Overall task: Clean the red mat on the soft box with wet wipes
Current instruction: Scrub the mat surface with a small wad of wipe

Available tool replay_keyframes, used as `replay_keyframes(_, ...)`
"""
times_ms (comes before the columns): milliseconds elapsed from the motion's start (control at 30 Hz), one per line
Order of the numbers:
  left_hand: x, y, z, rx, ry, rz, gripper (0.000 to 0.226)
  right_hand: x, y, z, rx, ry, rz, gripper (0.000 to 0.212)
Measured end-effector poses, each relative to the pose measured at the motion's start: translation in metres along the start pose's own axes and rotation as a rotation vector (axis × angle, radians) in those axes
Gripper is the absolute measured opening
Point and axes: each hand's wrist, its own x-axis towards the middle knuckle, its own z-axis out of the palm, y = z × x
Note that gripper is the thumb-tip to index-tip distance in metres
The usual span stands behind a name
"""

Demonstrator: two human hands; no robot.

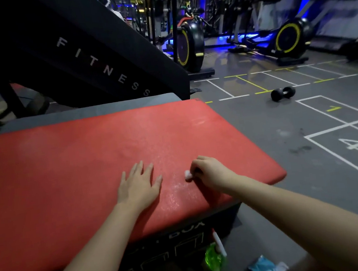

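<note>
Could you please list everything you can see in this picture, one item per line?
red mat: one, red, on top of the soft box
soft box: one, black, under the mat
wet wipe: one, white, wadded, on the mat
dumbbell: one, black, floor beyond the mat
bottle: one, green, floor beside the box
packet: one, blue, floor at bottom edge
exercise machines: two, black with yellow wheel rims, far floor
left hand: one, flat on the mat
right hand: one, pinching the wipe

"FITNESS" on black panel (89,47); "4" on floor (285,146)
</note>
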Motion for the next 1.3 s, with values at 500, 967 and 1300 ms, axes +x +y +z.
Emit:
replay_keyframes(500,-0.008,-0.003,0.016,0.012,0.054,-0.012,0.067,-0.060,0.018,-0.009,-0.129,0.067,-0.051,0.012)
replay_keyframes(967,-0.007,-0.007,0.018,0.009,0.052,-0.002,0.066,-0.041,0.024,-0.013,0.049,0.087,0.042,0.006)
replay_keyframes(1300,-0.002,-0.006,0.006,0.036,0.030,0.016,0.066,0.013,0.042,-0.015,-0.004,0.127,0.036,0.005)
